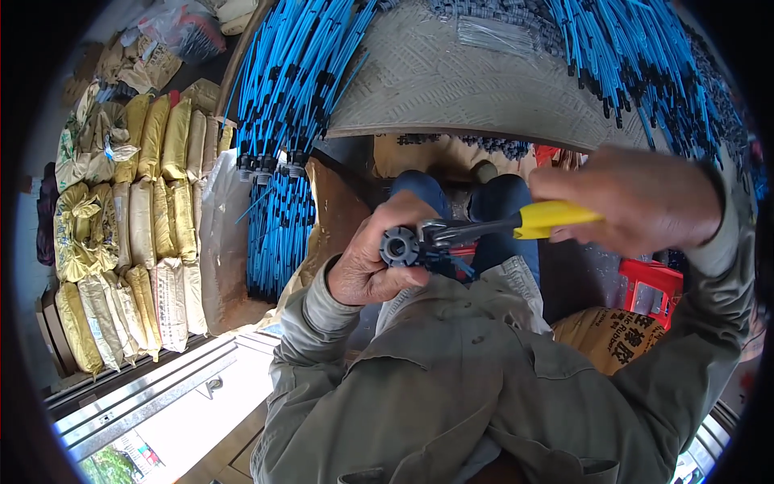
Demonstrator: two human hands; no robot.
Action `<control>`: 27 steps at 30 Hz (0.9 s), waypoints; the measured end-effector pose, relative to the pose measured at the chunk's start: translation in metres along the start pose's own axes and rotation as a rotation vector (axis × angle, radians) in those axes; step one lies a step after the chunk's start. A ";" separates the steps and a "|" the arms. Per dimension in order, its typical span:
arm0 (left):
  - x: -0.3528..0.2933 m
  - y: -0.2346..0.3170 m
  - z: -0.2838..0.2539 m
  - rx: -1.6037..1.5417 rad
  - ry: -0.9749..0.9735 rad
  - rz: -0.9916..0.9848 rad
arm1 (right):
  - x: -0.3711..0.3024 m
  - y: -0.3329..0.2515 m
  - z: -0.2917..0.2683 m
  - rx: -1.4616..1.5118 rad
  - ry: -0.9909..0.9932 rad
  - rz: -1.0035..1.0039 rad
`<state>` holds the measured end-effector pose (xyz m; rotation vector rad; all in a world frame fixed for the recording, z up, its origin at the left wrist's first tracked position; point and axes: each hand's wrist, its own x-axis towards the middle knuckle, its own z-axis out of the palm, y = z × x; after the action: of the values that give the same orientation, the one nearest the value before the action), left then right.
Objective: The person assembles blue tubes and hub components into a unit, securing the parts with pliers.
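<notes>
My left hand [367,270] is wrapped round a dark grey, round plastic fitting [390,256] with a notched rim and a hole through its middle. The hole faces up toward me. In my right hand [645,198] is a pair of pliers with yellow handles [556,218], held level in front of my chest. Its metal jaws lie against the right side of the fitting; whether they bite on it I cannot tell. A short blue piece [461,264] shows just below the jaws. My right hand is slightly smeared by motion.
Bundles of blue rods with black ends [298,73] hang over the left edge of the table [419,89]; more blue rods [637,56] lie at its right. An open sack of blue rods [278,234] stands at my left, beside stacked yellow and white sacks [153,210]. A red box [653,286] sits at right.
</notes>
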<state>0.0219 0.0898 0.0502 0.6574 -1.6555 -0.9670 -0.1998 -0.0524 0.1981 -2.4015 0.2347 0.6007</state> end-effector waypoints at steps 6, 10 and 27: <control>0.000 0.000 0.004 0.151 0.387 -0.026 | 0.022 0.003 0.067 -0.002 0.501 -0.047; -0.003 0.007 -0.014 0.250 0.767 -0.038 | 0.050 0.038 0.061 -0.238 0.938 -0.020; -0.066 -0.057 -0.036 -1.142 1.004 0.059 | 0.128 0.049 0.133 0.491 1.032 -0.727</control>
<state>0.0728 0.1036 -0.0274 0.1921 -0.1243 -1.0788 -0.1504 -0.0085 0.0190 -1.8894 -0.0786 -0.9387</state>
